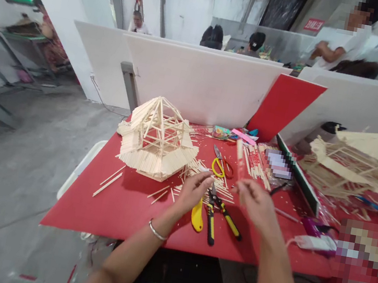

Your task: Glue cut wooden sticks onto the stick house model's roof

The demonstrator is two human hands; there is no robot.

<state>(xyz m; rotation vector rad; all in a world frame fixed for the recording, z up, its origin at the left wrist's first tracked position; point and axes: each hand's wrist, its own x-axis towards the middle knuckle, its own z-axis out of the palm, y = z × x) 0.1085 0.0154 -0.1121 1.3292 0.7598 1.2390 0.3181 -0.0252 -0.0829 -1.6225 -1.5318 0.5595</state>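
My left hand (194, 190), with a metal bangle on the wrist, hovers over loose wooden sticks (205, 171) on the red table (126, 208); its fingers curl in a pinch, and what they hold is too small to name. My right hand (254, 203) is closed round the lower end of a red stick-like piece (239, 162) that stands upright. A wooden stick house model (156, 138) sits to the left of both hands. Yellow-handled cutters (222, 213) lie just below the hands.
Scissors with yellow and red loops (220, 164) lie behind the hands. A second stick model (349, 162) stands at the right. White partition boards (199, 82) and a red board (284, 107) back the table. Other people sit and stand beyond the partitions.
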